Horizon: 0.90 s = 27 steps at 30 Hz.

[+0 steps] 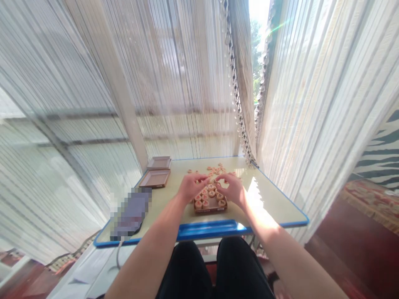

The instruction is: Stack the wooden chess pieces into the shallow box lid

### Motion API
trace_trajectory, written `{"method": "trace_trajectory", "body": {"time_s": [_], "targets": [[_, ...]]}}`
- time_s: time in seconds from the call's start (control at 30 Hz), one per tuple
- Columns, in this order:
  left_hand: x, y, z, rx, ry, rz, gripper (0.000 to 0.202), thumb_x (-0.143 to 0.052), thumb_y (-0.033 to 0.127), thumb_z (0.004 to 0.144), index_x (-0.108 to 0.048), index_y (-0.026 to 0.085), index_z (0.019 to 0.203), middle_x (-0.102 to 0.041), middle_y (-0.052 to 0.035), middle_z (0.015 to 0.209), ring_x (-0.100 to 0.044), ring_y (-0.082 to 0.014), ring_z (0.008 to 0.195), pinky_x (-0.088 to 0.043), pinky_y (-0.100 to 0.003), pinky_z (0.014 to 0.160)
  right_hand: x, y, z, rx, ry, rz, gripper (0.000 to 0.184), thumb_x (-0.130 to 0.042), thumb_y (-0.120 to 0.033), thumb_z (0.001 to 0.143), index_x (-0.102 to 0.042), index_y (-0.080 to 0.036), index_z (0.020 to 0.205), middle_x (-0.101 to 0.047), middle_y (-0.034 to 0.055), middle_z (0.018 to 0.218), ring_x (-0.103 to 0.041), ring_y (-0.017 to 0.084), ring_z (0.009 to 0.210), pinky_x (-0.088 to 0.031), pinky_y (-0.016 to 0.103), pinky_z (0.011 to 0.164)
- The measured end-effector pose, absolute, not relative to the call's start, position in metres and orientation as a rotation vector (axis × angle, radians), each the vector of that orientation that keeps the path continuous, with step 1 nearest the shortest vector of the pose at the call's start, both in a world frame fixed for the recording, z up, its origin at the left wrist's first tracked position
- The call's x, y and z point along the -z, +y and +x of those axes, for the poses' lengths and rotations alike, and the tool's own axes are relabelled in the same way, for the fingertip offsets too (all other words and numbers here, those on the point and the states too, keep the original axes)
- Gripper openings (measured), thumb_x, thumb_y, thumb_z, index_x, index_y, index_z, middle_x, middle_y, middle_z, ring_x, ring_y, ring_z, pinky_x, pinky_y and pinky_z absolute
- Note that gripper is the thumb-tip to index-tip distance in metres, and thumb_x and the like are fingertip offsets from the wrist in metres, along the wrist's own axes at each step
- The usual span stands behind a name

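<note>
A brown tray lies on a pale table with a blue rim and holds several round wooden pieces with red marks. My left hand hovers over the tray's far left corner, fingers curled in a pinch on a piece. My right hand is over the far right corner, fingers also pinched together near a piece. More loose wooden pieces lie scattered on the table beyond the hands.
Two brown box halves sit at the table's far left. A blurred dark flat object lies at the near left with a cable hanging off. Sheer curtains surround the table; a patterned rug is on the floor at right.
</note>
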<state>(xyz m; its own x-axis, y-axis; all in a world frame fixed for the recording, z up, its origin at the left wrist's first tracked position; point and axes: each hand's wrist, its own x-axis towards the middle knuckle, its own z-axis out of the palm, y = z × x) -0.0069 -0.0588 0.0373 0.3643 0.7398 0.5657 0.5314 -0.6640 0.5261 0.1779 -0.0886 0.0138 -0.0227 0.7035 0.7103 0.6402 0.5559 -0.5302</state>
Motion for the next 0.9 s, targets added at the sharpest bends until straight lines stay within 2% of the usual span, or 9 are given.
{"method": "trace_trajectory", "body": {"time_s": [0.17,0.3,0.43,0.63,0.8,0.9], "targets": [[-0.036,-0.059,-0.003,-1.112,1.009,2.569,0.016,-0.061,0.031,0.076,-0.073,0.022,0.083,-0.07,-0.0013,0.075,-0.059,-0.0143,0.07,-0.046,-0.026,0.072,-0.007,-0.089,0.177,-0.108,-1.69,-1.086,0.01,-0.062,-0.025,0.069,-0.059,-0.019,0.076,-0.063,0.0018,0.078,-0.053,0.015,0.071,-0.045,0.029,0.069],[-0.036,-0.059,-0.001,-1.116,1.026,2.576,0.02,-0.063,0.03,0.075,-0.071,0.023,0.091,-0.071,-0.0023,0.084,-0.061,-0.0161,0.076,-0.046,-0.027,0.077,-0.007,-0.087,0.177,-0.091,-1.715,-1.079,0.011,-0.06,-0.024,0.071,-0.061,-0.02,0.081,-0.062,0.0024,0.08,-0.056,0.017,0.079,-0.045,0.031,0.075],[-0.035,-0.057,-0.001,-1.046,1.008,2.611,0.019,-0.061,0.031,0.077,-0.07,0.023,0.092,-0.071,-0.0014,0.085,-0.061,-0.0163,0.079,-0.044,-0.029,0.081,-0.008,-0.09,0.175,-0.104,-1.769,-1.09,0.014,-0.057,-0.022,0.073,-0.062,-0.023,0.086,-0.064,0.002,0.083,-0.055,0.019,0.085,-0.045,0.032,0.078],[-0.034,-0.056,-0.001,-1.041,1.069,2.494,0.021,-0.061,0.029,0.076,-0.07,0.022,0.093,-0.071,-0.0015,0.086,-0.06,-0.0155,0.078,-0.045,-0.028,0.077,-0.007,-0.09,0.173,-0.153,-1.74,-1.152,0.024,-0.057,-0.022,0.075,-0.062,-0.023,0.098,-0.064,0.0033,0.093,-0.057,0.018,0.084,-0.046,0.033,0.08],[-0.034,-0.057,0.002,-1.028,1.054,2.273,0.024,-0.06,0.027,0.075,-0.069,0.019,0.095,-0.071,-0.002,0.088,-0.06,-0.0132,0.073,-0.047,-0.024,0.067,-0.001,-0.083,0.176,-0.114,-1.801,-1.128,0.03,-0.051,-0.024,0.082,-0.06,-0.023,0.111,-0.065,0.0054,0.103,-0.055,0.02,0.096,-0.044,0.036,0.087],[-0.033,-0.057,0.004,-1.044,1.03,2.173,0.026,-0.061,0.028,0.074,-0.068,0.017,0.096,-0.071,-0.0032,0.088,-0.061,-0.0131,0.072,-0.048,-0.023,0.064,0.001,-0.082,0.176,-0.093,-1.817,-1.111,0.03,-0.051,-0.024,0.083,-0.061,-0.024,0.11,-0.066,0.0053,0.103,-0.055,0.021,0.098,-0.044,0.038,0.088]]}}
